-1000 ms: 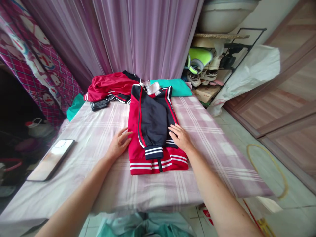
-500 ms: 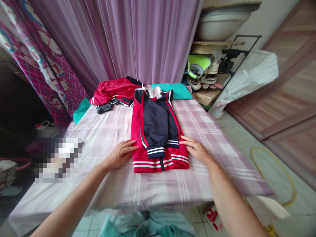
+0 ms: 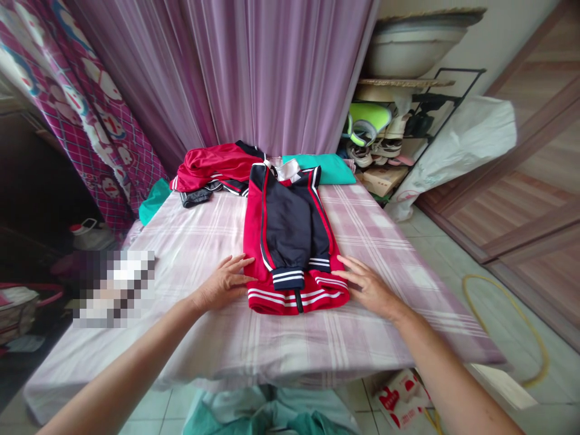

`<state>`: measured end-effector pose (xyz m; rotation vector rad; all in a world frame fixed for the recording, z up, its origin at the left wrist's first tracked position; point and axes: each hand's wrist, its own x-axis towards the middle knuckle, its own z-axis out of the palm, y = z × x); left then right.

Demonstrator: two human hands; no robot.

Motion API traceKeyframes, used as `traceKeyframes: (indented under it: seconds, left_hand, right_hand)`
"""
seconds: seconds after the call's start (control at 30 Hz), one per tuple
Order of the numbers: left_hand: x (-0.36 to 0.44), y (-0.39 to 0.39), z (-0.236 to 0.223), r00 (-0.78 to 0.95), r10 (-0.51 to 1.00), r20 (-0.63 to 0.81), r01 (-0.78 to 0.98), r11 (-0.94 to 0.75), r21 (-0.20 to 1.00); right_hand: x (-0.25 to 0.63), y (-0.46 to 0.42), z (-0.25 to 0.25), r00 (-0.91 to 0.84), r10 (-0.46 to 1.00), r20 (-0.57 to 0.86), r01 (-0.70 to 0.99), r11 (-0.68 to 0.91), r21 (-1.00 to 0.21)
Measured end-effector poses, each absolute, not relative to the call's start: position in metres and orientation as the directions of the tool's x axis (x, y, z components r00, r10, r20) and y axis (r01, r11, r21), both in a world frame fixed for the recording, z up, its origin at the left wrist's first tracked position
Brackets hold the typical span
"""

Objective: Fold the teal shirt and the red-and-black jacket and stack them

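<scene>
A red and navy jacket [image 3: 290,223] with white-striped cuffs and hem lies on the table, its sides and sleeves folded inward and its hem toward me. My left hand [image 3: 225,282] rests at the jacket's lower left edge, fingers spread and their tips on the red cloth. At the lower right edge, my right hand [image 3: 368,286] has its fingers apart, the tips touching the red side just above the hem. Neither hand grips the cloth. A black zip end shows at the middle of the hem.
Behind the jacket lie another red and navy garment [image 3: 217,166] and a teal folded cloth [image 3: 324,168]. A checked tablecloth [image 3: 385,266] covers the table. Purple curtains [image 3: 276,72] hang at the back. To the right stands a shoe rack [image 3: 435,99] beside a white plastic bag [image 3: 471,133].
The jacket's hem corners now curl upward and inward, where the hem lay flatter before. My fingers have spread a little more along both edges. The view has shifted slightly.
</scene>
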<state>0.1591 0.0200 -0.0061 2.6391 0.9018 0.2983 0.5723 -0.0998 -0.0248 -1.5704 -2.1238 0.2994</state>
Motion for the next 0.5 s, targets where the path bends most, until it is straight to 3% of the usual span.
traceKeyframes:
  seconds: [0.23,0.5]
  left_hand:
    - [0.152,0.018,0.009,0.687,0.71,0.156,0.522,-0.631,0.573]
    - [0.116,-0.013,0.06,0.664,0.741,0.101,0.531,-0.562,0.634]
  right_hand:
    - [0.555,-0.099,-0.001,-0.294,0.91,0.294,0.81,0.4,-0.429]
    - [0.519,-0.126,0.055,-0.439,0.891,0.118,0.679,0.415,-0.605]
